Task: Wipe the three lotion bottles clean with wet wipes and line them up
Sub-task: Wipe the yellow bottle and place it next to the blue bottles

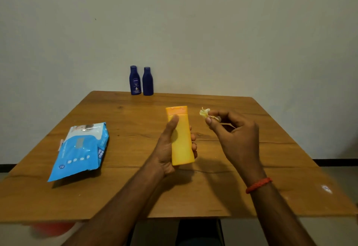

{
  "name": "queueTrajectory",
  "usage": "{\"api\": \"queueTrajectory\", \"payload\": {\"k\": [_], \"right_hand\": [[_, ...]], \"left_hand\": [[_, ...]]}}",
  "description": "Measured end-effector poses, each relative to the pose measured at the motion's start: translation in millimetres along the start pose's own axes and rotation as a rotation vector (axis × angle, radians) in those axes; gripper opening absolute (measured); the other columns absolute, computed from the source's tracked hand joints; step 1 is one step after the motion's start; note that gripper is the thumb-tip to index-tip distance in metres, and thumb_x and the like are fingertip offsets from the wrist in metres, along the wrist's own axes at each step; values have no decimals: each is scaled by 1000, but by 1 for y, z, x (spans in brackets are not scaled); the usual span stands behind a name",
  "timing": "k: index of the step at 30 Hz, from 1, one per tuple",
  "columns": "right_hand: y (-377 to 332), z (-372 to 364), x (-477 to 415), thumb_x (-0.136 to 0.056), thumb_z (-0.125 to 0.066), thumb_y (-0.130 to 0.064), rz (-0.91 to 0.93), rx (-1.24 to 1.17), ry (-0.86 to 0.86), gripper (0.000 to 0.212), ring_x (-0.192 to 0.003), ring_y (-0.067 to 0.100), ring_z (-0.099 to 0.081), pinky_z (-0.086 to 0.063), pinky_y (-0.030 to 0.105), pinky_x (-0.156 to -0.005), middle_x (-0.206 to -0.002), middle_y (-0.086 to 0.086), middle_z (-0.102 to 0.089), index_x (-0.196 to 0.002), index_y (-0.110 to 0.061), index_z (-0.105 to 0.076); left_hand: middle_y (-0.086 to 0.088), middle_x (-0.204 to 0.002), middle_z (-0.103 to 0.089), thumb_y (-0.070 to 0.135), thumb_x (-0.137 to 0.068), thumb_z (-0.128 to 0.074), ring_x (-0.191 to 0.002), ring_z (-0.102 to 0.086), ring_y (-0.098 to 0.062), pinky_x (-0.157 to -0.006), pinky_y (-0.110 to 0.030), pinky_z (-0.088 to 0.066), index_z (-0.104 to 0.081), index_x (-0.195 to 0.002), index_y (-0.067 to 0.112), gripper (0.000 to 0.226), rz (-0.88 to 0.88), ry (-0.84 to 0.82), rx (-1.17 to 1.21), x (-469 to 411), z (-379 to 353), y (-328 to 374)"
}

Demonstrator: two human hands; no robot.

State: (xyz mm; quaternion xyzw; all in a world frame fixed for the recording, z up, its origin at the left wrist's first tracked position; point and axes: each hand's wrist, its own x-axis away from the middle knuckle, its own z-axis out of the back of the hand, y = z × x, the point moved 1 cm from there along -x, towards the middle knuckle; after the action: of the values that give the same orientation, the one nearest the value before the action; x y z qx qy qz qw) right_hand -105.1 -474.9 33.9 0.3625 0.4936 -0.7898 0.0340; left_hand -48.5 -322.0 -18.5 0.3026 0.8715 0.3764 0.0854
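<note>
Wooden surface (222,193), pale wall (213,33); two blue bottles (135,81) (147,81) behind, wipes pack (79,151) left. The left hand (166,149) grips the yellow bottle (181,141); the right hand (234,135) pinches a wipe (204,112).

The left hand (167,152) wraps a yellow plastic lotion bottle (181,141), thumb laid up its front, fingertips (194,146) curling round its right side. The right hand (237,139), a red braided cord (258,185) on its wrist, is raised beside it and pinches a crumpled pale wipe (204,112) between thumb and forefinger.
</note>
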Motion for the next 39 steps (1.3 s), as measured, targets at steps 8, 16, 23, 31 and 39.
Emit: {"api": "queueTrajectory", "payload": {"k": [8, 16, 23, 31, 39], "right_hand": [[-29, -17, 10, -88, -72, -13, 133, 40, 5, 22, -97, 3, -69, -59, 22, -80, -105, -3, -75, -111, -13, -75], [-41, -36, 26, -88, -69, -10, 378, 332, -2, 25, -102, 21, -62, -56, 31, -82, -108, 9, -68, -113, -8, -71], [-58, -50, 59, -86, -70, -15, 558, 588, -198, 25, -99, 20, -55, -51, 26, -76, -106, 8, -65, -110, -9, -71], [-48, -19, 33, -90, -59, -16, 422, 509, 14, 26, -97, 23, -59, -52, 29, -75, -104, 11, -67, -111, -7, -72], [-70, -41, 58, -90, -64, -17, 589, 504, -91, 23, -100, 18, -52, -44, 21, -79, -104, 10, -64, -108, -6, -72]], "left_hand": [[-12, -82, -60, 88, -78, -32, -65, -60, -24, -65, -33, -47, -68, -97, 8, 89, -41, -51, 41, 24, -5, -6], [-13, -111, -69, 66, -95, -29, -98, -66, -27, -86, -43, -49, -68, -119, 21, 65, -174, 58, -15, 34, -11, -6], [-5, -80, -68, 62, -91, -41, -75, -68, -17, -68, -33, -55, -75, -80, 19, 56, -228, 122, -9, 35, -8, -9], [-8, -89, -68, 68, -88, -30, -75, -64, -23, -67, -35, -50, -79, -89, 23, 67, -163, 53, -109, 44, -20, -2], [2, -80, -72, 52, -99, -32, -78, -68, -12, -67, -30, -53, -78, -76, 29, 56, -312, 147, -224, 45, -16, -8]]}}
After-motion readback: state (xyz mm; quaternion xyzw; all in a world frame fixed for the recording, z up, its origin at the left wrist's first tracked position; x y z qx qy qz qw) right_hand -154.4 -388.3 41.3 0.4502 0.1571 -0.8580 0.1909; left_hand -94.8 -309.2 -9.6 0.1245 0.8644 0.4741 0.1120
